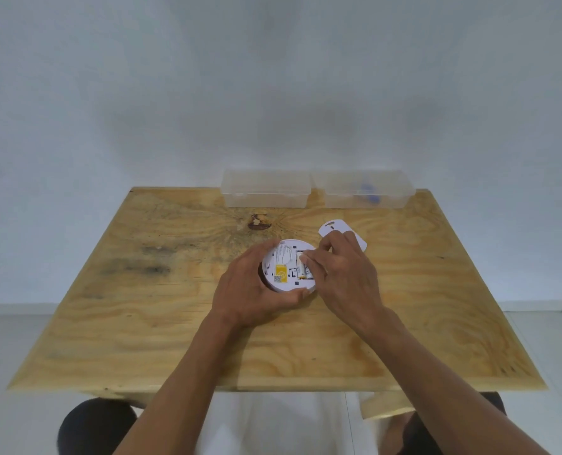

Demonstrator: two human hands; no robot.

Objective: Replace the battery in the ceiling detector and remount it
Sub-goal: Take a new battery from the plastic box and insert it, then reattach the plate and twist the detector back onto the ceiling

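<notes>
A round white ceiling detector (284, 262) lies back side up on the wooden table (174, 307), showing a yellow label and an uncovered battery bay. My left hand (250, 290) cups its left and near rim. My right hand (342, 274) reaches in from the right, its fingertips pressing on a battery (301, 269) lying in the bay. A flat white mounting plate (333, 229) rests on the table just behind my right hand, partly hidden by it.
Two clear plastic boxes stand at the table's far edge: the left one (266, 188) looks empty, the right one (368, 188) holds something blue. A dark knot (258, 221) marks the wood behind the detector. White wall behind, pale floor around.
</notes>
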